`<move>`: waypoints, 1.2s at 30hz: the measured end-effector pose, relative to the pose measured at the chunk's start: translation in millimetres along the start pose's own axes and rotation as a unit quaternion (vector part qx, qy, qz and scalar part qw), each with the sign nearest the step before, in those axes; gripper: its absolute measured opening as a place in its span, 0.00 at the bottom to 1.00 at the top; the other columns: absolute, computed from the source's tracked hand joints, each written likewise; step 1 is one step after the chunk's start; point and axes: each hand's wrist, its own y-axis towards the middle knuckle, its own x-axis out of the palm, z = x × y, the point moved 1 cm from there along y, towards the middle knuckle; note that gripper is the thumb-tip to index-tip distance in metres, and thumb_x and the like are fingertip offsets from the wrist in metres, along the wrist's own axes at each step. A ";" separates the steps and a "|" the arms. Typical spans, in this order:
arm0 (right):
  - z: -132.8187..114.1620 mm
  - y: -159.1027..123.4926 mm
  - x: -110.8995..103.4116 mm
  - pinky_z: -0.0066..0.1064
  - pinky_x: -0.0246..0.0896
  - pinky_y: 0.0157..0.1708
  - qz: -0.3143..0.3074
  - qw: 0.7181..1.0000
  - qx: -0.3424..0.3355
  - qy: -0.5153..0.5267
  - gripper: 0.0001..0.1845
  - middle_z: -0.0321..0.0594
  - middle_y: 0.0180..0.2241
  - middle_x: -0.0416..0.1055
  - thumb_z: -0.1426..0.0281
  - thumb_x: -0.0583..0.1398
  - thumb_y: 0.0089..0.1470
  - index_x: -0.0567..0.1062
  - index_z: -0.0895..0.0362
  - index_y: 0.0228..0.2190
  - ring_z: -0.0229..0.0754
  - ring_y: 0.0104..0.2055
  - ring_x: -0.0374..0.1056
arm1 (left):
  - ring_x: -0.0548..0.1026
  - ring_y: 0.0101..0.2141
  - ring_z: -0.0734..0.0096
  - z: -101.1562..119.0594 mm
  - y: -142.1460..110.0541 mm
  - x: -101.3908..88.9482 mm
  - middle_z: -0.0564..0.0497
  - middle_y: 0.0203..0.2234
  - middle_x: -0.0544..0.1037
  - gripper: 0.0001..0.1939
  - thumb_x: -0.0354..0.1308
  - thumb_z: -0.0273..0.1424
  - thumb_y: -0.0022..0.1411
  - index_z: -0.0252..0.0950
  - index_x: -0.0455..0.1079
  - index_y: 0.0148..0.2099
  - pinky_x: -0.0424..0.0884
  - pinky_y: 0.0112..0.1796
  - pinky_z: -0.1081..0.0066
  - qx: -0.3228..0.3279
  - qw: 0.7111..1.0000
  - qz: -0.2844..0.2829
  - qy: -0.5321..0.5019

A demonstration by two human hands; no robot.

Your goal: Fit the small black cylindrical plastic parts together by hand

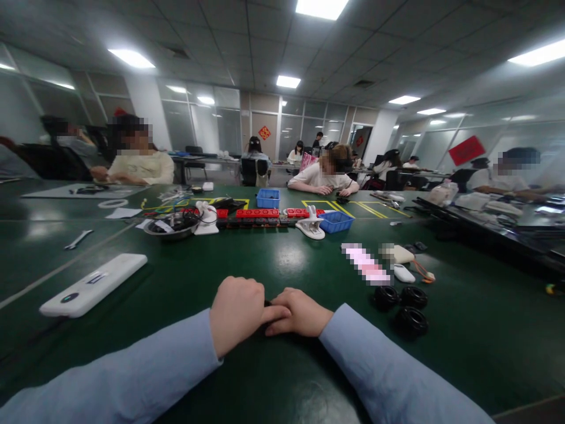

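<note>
My left hand (238, 312) and my right hand (302, 312) meet above the green table (185, 377), both closed. Between them a sliver of a dark object (267, 304) shows; the fingers hide the rest, so its kind is not visible. The left hand is curled like a fist with its thumb reaching across to the right fingertips. To the right of my right hand lie three black ring-shaped parts: one at the back left (386, 297), one at the back right (414, 296) and one in front (411, 321).
A white oblong device (95, 285) and a wrench (79, 239) lie at left. Farther back are a metal bowl (172, 229) of cables, red strips (258, 213), a white clip (310, 224) and a blue bin (336, 222). A person (324, 174) sits across the table.
</note>
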 end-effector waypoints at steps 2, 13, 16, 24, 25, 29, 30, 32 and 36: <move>-0.7 -0.5 -1.0 0.26 0.50 0.29 0.002 1.000 0.002 0.001 0.16 0.31 0.21 0.62 0.57 0.66 0.41 0.73 0.58 0.22 0.35 0.28 0.58 | 0.75 0.31 0.53 -6.7 0.9 -5.6 0.38 0.27 0.76 0.35 0.36 0.53 0.62 0.29 0.73 0.33 0.66 0.29 0.63 -0.005 1.000 0.017 -0.005; -2.5 1.3 -0.7 0.27 0.50 0.30 0.008 1.000 0.007 -0.020 0.15 0.31 0.21 0.62 0.58 0.65 0.43 0.75 0.57 0.28 0.35 0.27 0.57 | 0.67 0.48 0.63 -41.5 20.0 -5.9 0.48 0.47 0.71 0.13 0.60 0.36 0.55 0.38 0.71 0.43 0.64 0.47 0.66 0.225 0.949 0.007 -0.221; -2.6 1.0 -2.2 0.26 0.50 0.29 0.003 1.000 0.012 -0.014 0.15 0.31 0.21 0.62 0.59 0.65 0.42 0.75 0.58 0.27 0.35 0.27 0.57 | 0.67 0.48 0.63 -45.6 23.7 -3.1 0.49 0.48 0.71 0.15 0.63 0.32 0.53 0.38 0.71 0.44 0.63 0.48 0.66 0.251 0.939 -0.012 -0.233; -1.9 1.7 -2.3 0.26 0.50 0.30 0.007 1.000 0.010 -0.022 0.16 0.32 0.21 0.63 0.58 0.66 0.42 0.75 0.58 0.27 0.36 0.29 0.59 | 0.69 0.44 0.66 -50.3 31.9 3.5 0.52 0.44 0.75 0.20 0.64 0.28 0.52 0.43 0.71 0.48 0.64 0.44 0.70 0.337 0.909 -0.063 -0.235; -1.4 1.8 -1.8 0.27 0.50 0.30 0.006 1.000 0.009 -0.019 0.16 0.32 0.21 0.63 0.58 0.66 0.42 0.75 0.58 0.27 0.36 0.29 0.59 | 0.69 0.44 0.66 -51.0 32.7 5.0 0.52 0.42 0.76 0.19 0.64 0.29 0.52 0.43 0.71 0.48 0.64 0.44 0.71 0.336 0.910 -0.064 -0.235; 0.4 2.4 -0.3 0.27 0.49 0.30 0.008 1.000 0.003 -0.008 0.16 0.32 0.21 0.64 0.58 0.65 0.42 0.76 0.57 0.29 0.35 0.27 0.58 | 0.70 0.41 0.69 -50.9 34.2 8.9 0.53 0.38 0.77 0.19 0.64 0.32 0.52 0.43 0.71 0.48 0.64 0.41 0.73 0.312 0.920 -0.082 -0.223; 0.6 2.5 -0.1 0.27 0.49 0.30 0.010 1.000 0.001 -0.008 0.15 0.32 0.21 0.64 0.58 0.65 0.43 0.76 0.57 0.29 0.35 0.27 0.58 | 0.71 0.40 0.69 -50.0 34.0 8.8 0.53 0.37 0.77 0.19 0.64 0.33 0.52 0.43 0.71 0.48 0.64 0.41 0.74 0.303 0.924 -0.085 -0.218; 0.6 2.5 0.4 0.27 0.49 0.30 0.013 1.000 -0.004 -0.007 0.15 0.32 0.21 0.64 0.59 0.65 0.43 0.76 0.57 0.29 0.35 0.27 0.57 | 0.71 0.40 0.68 -47.2 33.0 7.4 0.52 0.37 0.77 0.18 0.64 0.34 0.51 0.42 0.72 0.47 0.64 0.40 0.73 0.281 0.933 -0.089 -0.207; 1.2 2.3 1.4 0.26 0.48 0.29 0.018 1.000 0.005 -0.008 0.15 0.32 0.20 0.63 0.59 0.66 0.41 0.75 0.58 0.26 0.35 0.27 0.57 | 0.71 0.39 0.67 -40.8 29.8 2.8 0.51 0.36 0.76 0.16 0.64 0.34 0.51 0.40 0.73 0.45 0.64 0.38 0.73 0.239 0.947 -0.092 -0.192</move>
